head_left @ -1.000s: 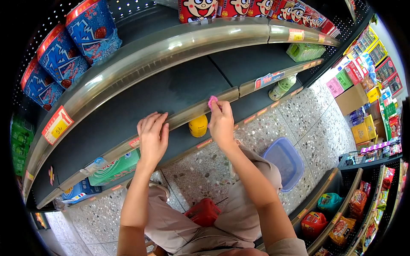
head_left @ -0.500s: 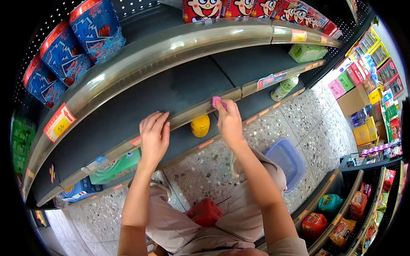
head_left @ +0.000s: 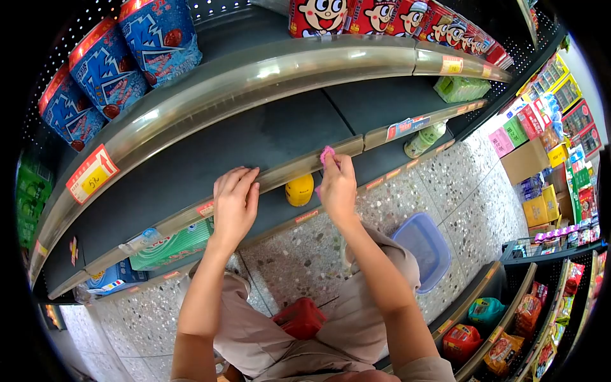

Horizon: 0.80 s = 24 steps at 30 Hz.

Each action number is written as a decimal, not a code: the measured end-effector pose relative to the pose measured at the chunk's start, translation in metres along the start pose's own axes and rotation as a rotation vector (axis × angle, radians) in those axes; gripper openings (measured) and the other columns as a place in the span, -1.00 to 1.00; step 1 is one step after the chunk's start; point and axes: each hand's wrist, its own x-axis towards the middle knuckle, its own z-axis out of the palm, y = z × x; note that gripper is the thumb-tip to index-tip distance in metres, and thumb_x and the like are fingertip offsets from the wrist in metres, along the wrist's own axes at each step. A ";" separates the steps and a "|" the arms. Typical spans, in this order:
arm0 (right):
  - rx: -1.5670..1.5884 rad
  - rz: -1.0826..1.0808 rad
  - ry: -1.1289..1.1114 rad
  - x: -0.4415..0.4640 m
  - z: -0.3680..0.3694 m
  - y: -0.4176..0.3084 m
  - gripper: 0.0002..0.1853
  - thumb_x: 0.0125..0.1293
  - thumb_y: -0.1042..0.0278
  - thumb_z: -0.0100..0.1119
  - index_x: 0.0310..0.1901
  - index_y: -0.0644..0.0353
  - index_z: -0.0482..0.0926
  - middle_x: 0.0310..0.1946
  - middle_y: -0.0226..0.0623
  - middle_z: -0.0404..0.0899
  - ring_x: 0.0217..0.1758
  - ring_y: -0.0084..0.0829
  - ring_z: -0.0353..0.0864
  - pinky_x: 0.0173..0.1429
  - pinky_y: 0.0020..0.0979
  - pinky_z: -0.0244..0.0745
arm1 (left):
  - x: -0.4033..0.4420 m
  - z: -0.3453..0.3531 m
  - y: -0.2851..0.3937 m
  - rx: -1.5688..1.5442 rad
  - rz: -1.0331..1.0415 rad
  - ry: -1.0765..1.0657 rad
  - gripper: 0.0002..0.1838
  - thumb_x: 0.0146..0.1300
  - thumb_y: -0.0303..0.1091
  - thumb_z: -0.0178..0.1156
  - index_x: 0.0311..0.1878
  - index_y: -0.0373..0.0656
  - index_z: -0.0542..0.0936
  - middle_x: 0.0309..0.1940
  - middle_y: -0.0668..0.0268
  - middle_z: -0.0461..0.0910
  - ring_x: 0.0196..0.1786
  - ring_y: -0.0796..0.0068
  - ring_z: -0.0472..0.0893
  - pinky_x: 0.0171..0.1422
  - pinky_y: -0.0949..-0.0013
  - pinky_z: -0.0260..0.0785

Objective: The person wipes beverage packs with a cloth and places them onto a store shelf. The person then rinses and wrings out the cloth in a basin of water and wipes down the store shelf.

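My right hand [head_left: 337,188] is closed around a crumpled pink cloth [head_left: 327,153], pressed against the clear plastic strip [head_left: 312,163] along the shelf's front edge. Part of the cloth is hidden by the fingers. To its left, my left hand [head_left: 234,202] lies on the same edge, fingers stretched over the dark shelf board [head_left: 191,149] and holding nothing. Between the hands, a yellow rounded container [head_left: 299,190] stands on the lower shelf, just under the strip.
Blue snack tubs [head_left: 159,41] and red cartoon-faced packs [head_left: 318,18] stand on the upper shelf. Green [head_left: 172,245] and blue packs sit low left, a pale bottle [head_left: 425,138] low right. On the speckled floor are a blue plastic tub [head_left: 421,251] and a red object [head_left: 301,318] between the legs.
More of the pink cloth shows above and beside my right fingers, which have shifted slightly on the strip. My left hand stays on the edge. The whole view has tilted a little.
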 end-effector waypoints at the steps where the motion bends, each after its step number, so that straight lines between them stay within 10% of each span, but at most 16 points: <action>1: -0.010 -0.016 0.011 0.000 0.001 -0.003 -0.65 0.16 0.69 0.15 0.03 0.43 0.60 -0.14 -0.08 0.52 -0.13 -0.12 0.57 -0.05 -0.27 0.52 | 0.000 0.000 0.000 0.001 0.001 0.001 -0.75 0.21 -0.49 0.24 -0.03 -0.25 0.65 -0.10 0.13 0.61 0.07 0.13 0.57 0.21 0.13 0.32; 24: 0.028 -0.075 -0.055 -0.006 -0.001 -0.014 -0.58 0.05 0.70 0.14 0.02 0.41 0.59 -0.11 -0.14 0.50 -0.04 -0.14 0.54 0.01 -0.25 0.53 | -0.001 0.000 0.002 0.011 0.017 0.002 -0.74 0.20 -0.49 0.24 -0.03 -0.24 0.65 -0.10 0.14 0.62 0.07 0.13 0.57 0.22 0.13 0.30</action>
